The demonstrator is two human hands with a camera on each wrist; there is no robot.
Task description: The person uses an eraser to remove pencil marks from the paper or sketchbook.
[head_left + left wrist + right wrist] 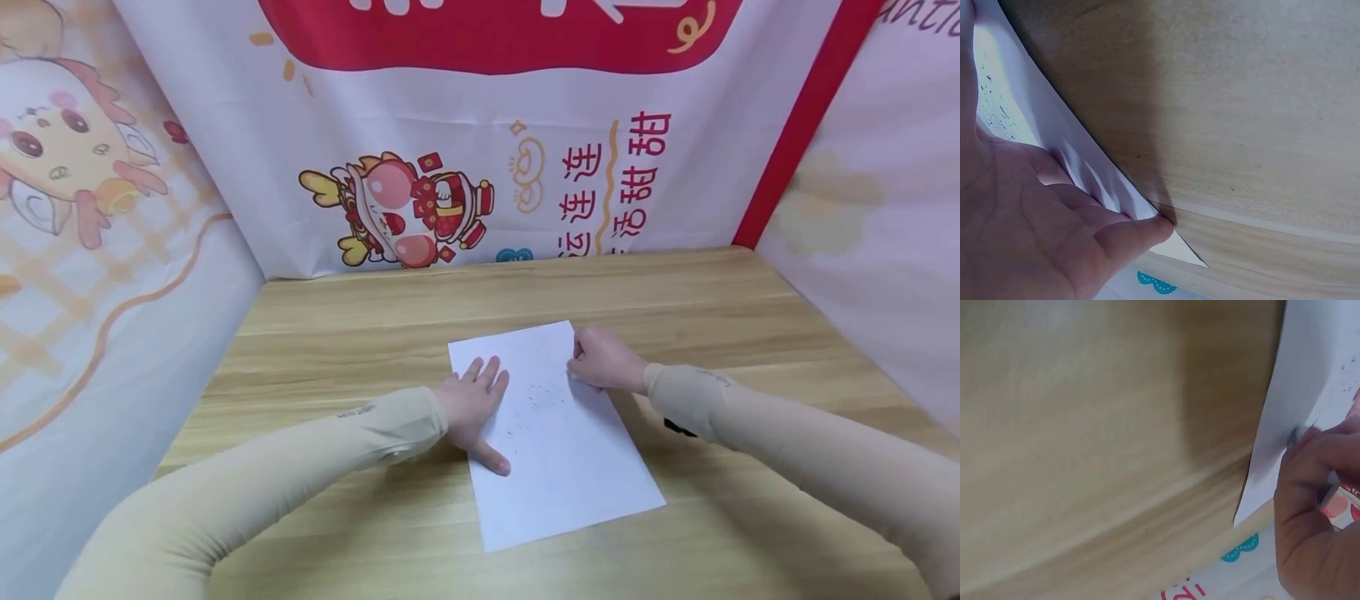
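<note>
A white sheet of paper lies on the wooden table, with small dark specks scattered across its middle. My left hand rests flat over the sheet's left edge, fingers spread and thumb pointing toward the near side. At the sheet's right edge, toward the far corner, my right hand has curled fingers pinching a small pale eraser. Most of the eraser is hidden by the fingers; one end shows against the paper in the right wrist view.
The wooden table extends around the sheet on all sides. Printed cloth hangs behind its far edge, and more patterned cloth stands along the left. A dark band shows under the right cuff.
</note>
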